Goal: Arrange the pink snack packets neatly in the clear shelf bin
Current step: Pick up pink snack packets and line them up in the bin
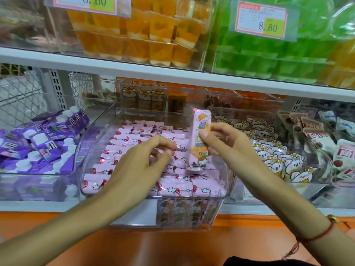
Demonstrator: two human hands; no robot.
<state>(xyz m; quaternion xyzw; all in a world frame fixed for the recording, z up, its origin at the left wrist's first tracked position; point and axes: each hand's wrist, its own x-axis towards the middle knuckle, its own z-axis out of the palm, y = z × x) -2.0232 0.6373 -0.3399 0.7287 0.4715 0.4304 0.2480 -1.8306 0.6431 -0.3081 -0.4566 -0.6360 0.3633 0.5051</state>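
Note:
A clear shelf bin [90, 150] at the centre holds several pink snack packets [172, 187] lying in rows. My right hand [228, 143] pinches one pink packet [200, 139] and holds it upright above the right side of the bin. My left hand [142, 160] hovers over the middle rows with fingers loosely curled downward, its fingertips on or just above the packets; it holds nothing that I can see. More packets show through the bin's front wall [184, 212].
A bin of purple pouches [44, 139] stands to the left and a bin of white bear-print packets [272, 150] to the right. White and maroon packets [326, 141] lie far right. A white shelf [172, 73] with jelly cup bins runs overhead. An orange ledge [172, 244] lies below.

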